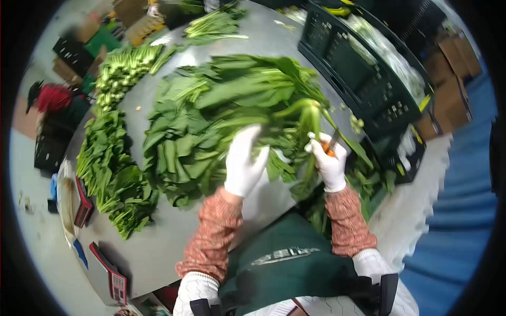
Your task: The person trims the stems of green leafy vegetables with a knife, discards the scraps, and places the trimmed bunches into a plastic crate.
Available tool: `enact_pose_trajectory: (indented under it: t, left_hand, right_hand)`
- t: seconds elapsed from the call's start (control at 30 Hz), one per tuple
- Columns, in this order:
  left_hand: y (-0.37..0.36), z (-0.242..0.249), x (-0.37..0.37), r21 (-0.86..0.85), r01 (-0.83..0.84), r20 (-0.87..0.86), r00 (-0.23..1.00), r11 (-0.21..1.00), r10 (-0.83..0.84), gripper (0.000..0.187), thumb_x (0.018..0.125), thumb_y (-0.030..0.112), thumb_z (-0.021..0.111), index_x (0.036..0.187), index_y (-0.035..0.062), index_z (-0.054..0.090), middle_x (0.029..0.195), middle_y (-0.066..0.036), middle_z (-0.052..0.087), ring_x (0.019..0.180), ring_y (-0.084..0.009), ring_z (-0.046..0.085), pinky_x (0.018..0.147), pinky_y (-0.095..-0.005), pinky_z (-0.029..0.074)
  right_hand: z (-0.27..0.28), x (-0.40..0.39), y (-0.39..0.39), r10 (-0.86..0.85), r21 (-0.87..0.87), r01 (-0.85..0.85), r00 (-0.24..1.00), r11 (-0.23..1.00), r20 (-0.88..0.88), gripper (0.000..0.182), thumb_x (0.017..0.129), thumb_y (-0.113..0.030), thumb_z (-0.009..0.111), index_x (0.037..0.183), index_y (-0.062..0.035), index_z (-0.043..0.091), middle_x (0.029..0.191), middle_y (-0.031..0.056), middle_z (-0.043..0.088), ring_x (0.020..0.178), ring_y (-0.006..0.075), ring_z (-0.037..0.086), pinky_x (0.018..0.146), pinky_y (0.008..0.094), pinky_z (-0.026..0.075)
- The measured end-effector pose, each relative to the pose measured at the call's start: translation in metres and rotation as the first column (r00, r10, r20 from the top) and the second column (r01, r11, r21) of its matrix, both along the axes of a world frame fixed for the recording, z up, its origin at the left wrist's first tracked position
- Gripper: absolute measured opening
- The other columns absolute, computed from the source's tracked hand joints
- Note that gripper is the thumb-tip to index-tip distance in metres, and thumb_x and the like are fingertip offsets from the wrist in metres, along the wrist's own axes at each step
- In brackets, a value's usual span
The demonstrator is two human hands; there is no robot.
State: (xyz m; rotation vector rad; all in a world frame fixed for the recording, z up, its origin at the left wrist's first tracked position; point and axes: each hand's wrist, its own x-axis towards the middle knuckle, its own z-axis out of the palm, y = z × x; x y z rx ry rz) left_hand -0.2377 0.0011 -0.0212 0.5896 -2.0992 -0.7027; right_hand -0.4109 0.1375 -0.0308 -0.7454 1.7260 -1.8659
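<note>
My left hand [245, 160], in a white glove, is open over the near side of the big heap of leafy greens [184, 126]. Its thumb stands apart from the fingers, and the fingertips blur against the leaves. To its right, my gloved right hand [329, 160] is closed around a small orange-handled knife [329, 149] whose dark blade points up. A leafy green with a thick pale stem [312, 113] hangs bent at that same hand, its cut end uppermost and its leaves drooping down. Motion smears part of the heap between the hands.
Bundled greens [118, 168] line the table's [174, 247] left side, with more bunches [213, 26] at the back. Dark green crates [363, 68] stand along the right edge. Red-edged scales [113, 279] sit front left. Loose leaves [363, 184] fill a container below my right hand.
</note>
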Motion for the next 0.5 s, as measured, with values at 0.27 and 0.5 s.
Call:
enact_pose_trajectory:
  t: [0.27, 0.5]
  left_hand:
    - [0.001, -0.023, -0.121, 0.217, 0.305, 0.094, 0.939, 0.927, -0.331, 0.078, 0.069, 0.028, 0.078, 0.134, -0.0017, 0.048, 0.118, -0.020, 0.059, 0.104, -0.0348, 0.060, 0.094, -0.0408, 0.047]
    - [0.029, 0.002, -0.138, 0.604, 0.419, 0.006, 0.848, 0.678, -0.530, 0.048, 0.071, 0.013, 0.075, 0.113, 0.0022, 0.055, 0.108, -0.009, 0.062, 0.098, -0.0115, 0.057, 0.085, -0.0271, 0.050]
  right_hand:
    - [-0.016, 0.002, 0.038, 0.088, -0.028, -0.086, 0.995, 0.996, 0.052, 0.023, 0.090, -0.001, 0.063, 0.112, 0.0036, 0.066, 0.082, 0.0043, 0.068, 0.075, 0.0087, 0.062, 0.070, 0.0229, 0.049]
    - [-0.010, -0.011, 0.082, 0.065, -0.102, -0.050, 0.987, 0.993, 0.149, 0.018, 0.090, -0.007, 0.065, 0.107, 0.0002, 0.068, 0.081, 0.0032, 0.069, 0.060, 0.0032, 0.053, 0.053, 0.0186, 0.042]
